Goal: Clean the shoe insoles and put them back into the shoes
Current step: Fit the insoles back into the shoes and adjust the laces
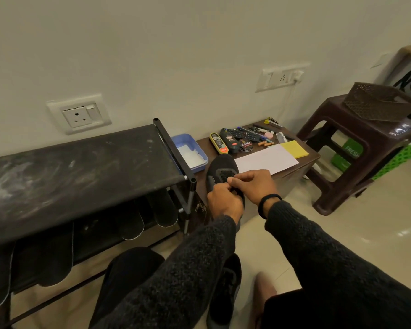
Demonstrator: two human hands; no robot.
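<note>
A black shoe (221,165) rests on the near left corner of a low brown table (292,170), toe pointing away from me. My left hand (223,200) grips the shoe at its opening, fingers curled at the tongue. My right hand (253,184) pinches the laces or tongue just beside it. A second black shoe (226,295) lies on the floor between my legs. Several dark insoles (163,207) lean under the top shelf of the black shoe rack (81,172) at the left.
On the table lie a white sheet (268,160), a yellow pad (294,148), polish containers (230,142), a remote and pens. A blue tray (190,150) sits by the rack. A brown plastic stool (356,150) with a basket stands at the right.
</note>
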